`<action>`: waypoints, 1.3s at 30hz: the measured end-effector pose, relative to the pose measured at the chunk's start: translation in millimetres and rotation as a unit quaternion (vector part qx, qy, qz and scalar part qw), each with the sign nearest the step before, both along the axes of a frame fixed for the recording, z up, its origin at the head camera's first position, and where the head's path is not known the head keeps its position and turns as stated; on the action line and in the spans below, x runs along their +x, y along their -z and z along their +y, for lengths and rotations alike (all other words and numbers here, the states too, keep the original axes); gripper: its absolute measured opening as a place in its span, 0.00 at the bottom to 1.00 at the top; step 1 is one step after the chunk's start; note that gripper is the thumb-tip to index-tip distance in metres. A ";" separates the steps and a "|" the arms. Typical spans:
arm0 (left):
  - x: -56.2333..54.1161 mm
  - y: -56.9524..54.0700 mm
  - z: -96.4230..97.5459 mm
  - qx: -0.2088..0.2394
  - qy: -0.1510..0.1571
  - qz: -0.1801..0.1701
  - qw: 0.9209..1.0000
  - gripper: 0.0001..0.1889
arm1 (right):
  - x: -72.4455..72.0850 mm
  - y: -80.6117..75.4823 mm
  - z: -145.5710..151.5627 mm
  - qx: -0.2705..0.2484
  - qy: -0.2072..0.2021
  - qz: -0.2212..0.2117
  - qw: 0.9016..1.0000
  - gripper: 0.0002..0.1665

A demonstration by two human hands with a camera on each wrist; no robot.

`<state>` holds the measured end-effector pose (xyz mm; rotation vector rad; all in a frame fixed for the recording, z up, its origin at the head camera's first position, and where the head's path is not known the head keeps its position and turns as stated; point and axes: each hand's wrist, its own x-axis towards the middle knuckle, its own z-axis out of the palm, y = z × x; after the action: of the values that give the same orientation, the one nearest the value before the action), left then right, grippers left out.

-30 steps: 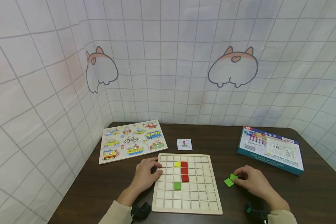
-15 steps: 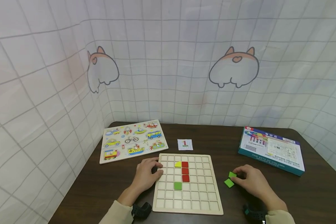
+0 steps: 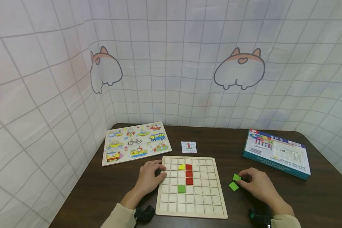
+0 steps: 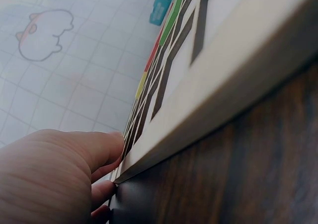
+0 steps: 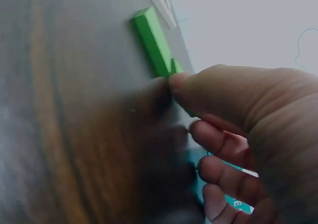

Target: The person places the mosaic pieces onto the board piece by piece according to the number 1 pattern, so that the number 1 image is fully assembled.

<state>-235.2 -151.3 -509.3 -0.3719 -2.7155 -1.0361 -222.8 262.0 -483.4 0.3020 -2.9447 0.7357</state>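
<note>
In the head view a wooden grid board (image 3: 203,199) lies in the middle of the table. Three red square tiles (image 3: 189,174), one yellow tile (image 3: 181,167) with a slanted side and one green square tile (image 3: 181,189) sit in its cells. My left hand (image 3: 149,177) holds the board's left edge, thumb at the rim in the left wrist view. To the right of the board, my right hand (image 3: 255,183) pinches a green square tile (image 3: 237,177) between thumb and fingers, low at the table. Another green tile (image 3: 233,186) lies flat just in front of it.
Behind the board lies a small pattern card (image 3: 189,147) with a red and green figure. A vehicle picture puzzle (image 3: 136,144) lies at the back left. A teal and white box (image 3: 276,153) stands at the back right. A gridded white cloth (image 3: 171,79) hangs behind the table.
The green tile in my right hand has shifted slightly away from the other green tile, leaving a narrow gap. My left hand stays on the board. The head view has drifted slightly.
</note>
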 end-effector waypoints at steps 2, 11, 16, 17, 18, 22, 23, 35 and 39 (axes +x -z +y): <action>-0.3 0.3 -0.3 0.001 -0.001 0.000 1.000 0.08 | -0.7 -0.1 -1.7 0.003 0.005 0.009 1.000 0.12; -0.9 1.4 0.3 -0.001 -0.004 -0.002 1.000 0.07 | 0.3 1.7 -13.3 -0.029 0.024 0.032 0.999 0.13; -0.8 1.1 0.9 -0.002 -0.006 -0.007 1.000 0.07 | 2.1 0.6 -25.2 -0.044 0.012 0.040 0.998 0.11; -0.8 0.9 1.0 -0.001 -0.006 -0.007 1.000 0.07 | 2.1 0.7 -27.3 -0.044 0.009 0.039 0.998 0.11; -0.7 0.8 1.1 -0.001 -0.006 -0.007 1.000 0.07 | 2.2 0.7 -29.5 -0.045 0.007 0.037 0.998 0.10; -0.6 0.4 0.9 -0.001 -0.006 -0.008 1.000 0.08 | 2.2 1.5 -38.3 -0.048 -0.006 0.040 0.998 0.10; -0.5 0.3 0.8 -0.002 -0.006 -0.008 1.000 0.08 | 1.9 1.8 -40.7 -0.047 -0.008 0.043 0.998 0.09; -0.2 -0.6 0.9 -0.005 -0.010 -0.011 1.000 0.08 | 3.2 3.7 -65.0 -0.061 -0.040 0.045 0.996 0.11; -0.6 -0.2 1.4 -0.005 -0.009 -0.011 1.000 0.08 | 5.0 3.8 -69.8 -0.065 -0.045 0.043 0.996 0.12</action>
<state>-235.8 -149.9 -509.1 -0.3386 -2.7385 -1.0279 -217.8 192.2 -487.2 0.4452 -2.8024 0.8970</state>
